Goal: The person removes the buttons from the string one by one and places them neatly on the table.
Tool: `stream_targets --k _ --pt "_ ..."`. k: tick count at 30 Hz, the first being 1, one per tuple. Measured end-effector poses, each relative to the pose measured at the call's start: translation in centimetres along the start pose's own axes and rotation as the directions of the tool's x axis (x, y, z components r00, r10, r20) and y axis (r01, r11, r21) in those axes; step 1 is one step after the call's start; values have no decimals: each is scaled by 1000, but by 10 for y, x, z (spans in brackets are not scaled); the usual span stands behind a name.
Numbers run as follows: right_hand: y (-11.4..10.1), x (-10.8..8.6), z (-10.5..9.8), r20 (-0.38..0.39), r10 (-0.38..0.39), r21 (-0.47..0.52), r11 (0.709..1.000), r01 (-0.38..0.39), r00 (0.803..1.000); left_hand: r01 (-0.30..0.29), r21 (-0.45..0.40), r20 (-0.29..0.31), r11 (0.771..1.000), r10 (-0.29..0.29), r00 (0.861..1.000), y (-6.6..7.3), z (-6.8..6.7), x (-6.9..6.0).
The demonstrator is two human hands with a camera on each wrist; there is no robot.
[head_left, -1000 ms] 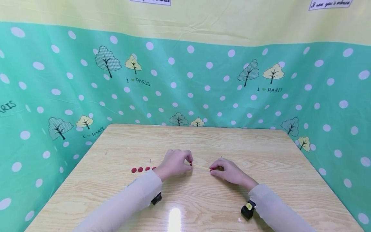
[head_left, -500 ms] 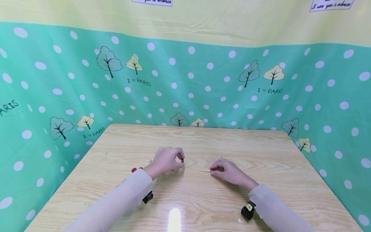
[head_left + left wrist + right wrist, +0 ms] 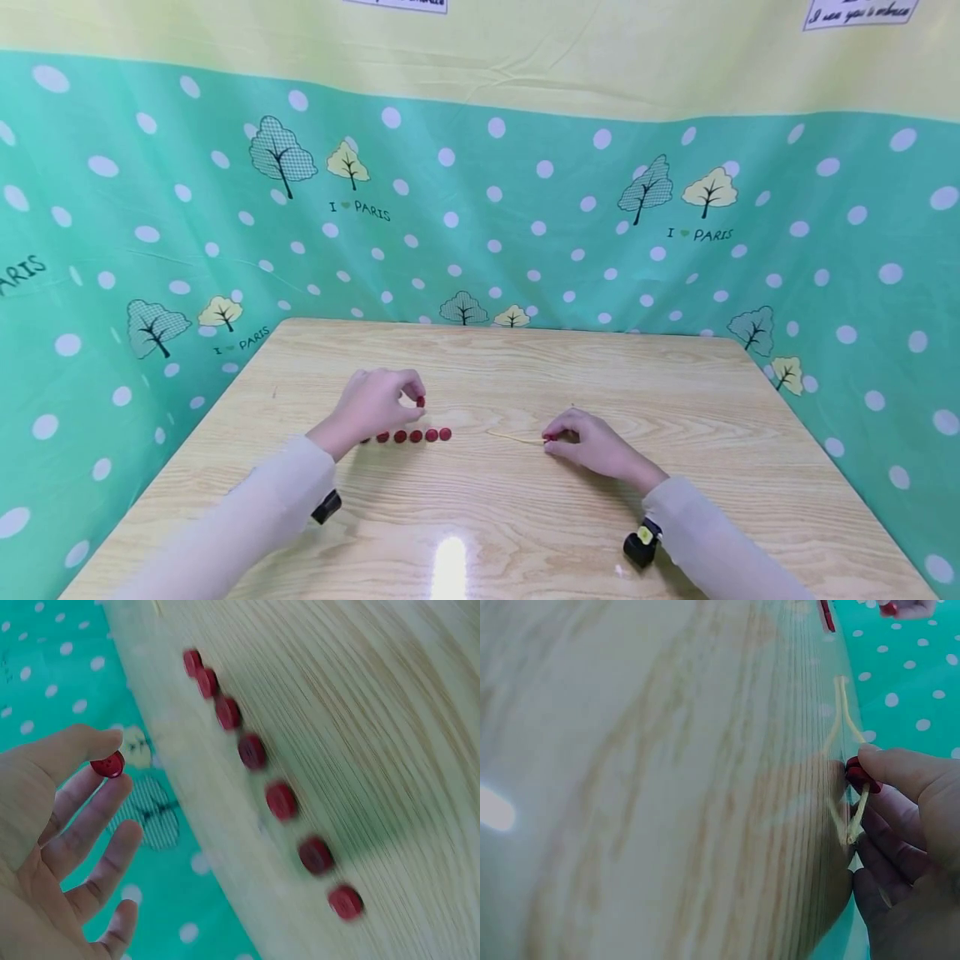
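Observation:
My left hand (image 3: 378,402) is raised over the table and pinches a red button (image 3: 109,764) between thumb and finger, its other fingers loosely bent. Below that hand, a row of several red buttons (image 3: 416,436) lies on the table. My right hand (image 3: 592,442) stays near the table's middle, thumb and finger pinching red button pieces (image 3: 861,775) with a thin yellow cord (image 3: 838,712) running through them; the fingers partly hide how many there are. The cord's free part extends leftward in the head view.
The light wooden table (image 3: 480,367) has its back edge against a green dotted cloth (image 3: 480,200). A glare spot (image 3: 451,567) shines near the front. Black wrist cameras (image 3: 640,548) sit under the sleeves.
My left hand has let go of the cord and moved left with a red button, rising above the row. The cord, earlier taut, now lies slack. My right hand has barely moved.

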State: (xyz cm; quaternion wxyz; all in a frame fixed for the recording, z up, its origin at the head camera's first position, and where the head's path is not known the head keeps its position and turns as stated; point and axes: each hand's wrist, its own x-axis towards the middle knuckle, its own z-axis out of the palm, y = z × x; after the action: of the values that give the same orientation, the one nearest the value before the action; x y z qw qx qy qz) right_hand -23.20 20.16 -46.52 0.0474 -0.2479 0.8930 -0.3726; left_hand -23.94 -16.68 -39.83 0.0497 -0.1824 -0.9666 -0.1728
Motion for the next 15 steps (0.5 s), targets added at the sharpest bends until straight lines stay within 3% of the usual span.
stream_targets --k 8,15 --pt "-2 -1 -1 12 1 14 1000 -1 1000 56 43 -15 997 -56 998 -36 -19 -23" --pt "0 -1 -1 15 3 15 1000 -3 1000 66 112 26 991 -69 997 -62 -28 -36"
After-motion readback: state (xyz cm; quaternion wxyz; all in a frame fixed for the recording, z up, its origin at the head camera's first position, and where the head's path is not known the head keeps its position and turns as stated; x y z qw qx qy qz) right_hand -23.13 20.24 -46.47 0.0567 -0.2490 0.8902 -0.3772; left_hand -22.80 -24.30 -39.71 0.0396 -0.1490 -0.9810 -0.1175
